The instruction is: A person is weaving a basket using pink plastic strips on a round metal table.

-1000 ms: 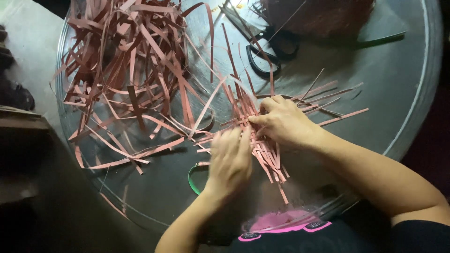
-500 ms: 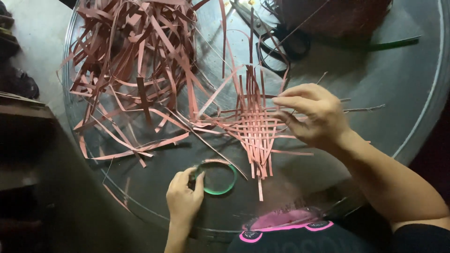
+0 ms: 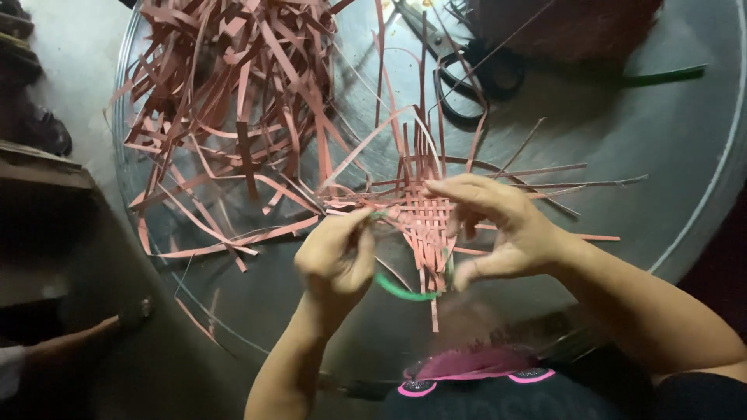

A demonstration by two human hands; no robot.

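Head view centres on a small woven mat [image 3: 424,222] of pinkish-brown strips, lying flat on the round metal tray [image 3: 661,155] just below the middle. At its left edge the left hand [image 3: 334,260] pinches one end of a green strip [image 3: 401,289], thumb and fingers closed tight on it; the strip curves under the mat's lower corner, and its far end is lost behind the weave. On the mat's right side the right hand [image 3: 498,225] grips the weave, fingertips curled over it, covering that edge. Loose strips [image 3: 233,117] pile thickly over the tray's upper left. Black scissors [image 3: 467,78] lie beyond the mat, partly under strips, beside a dark reddish bundle [image 3: 560,27] cut off by the top edge. Bare metal lies open to the right, out to the rim.
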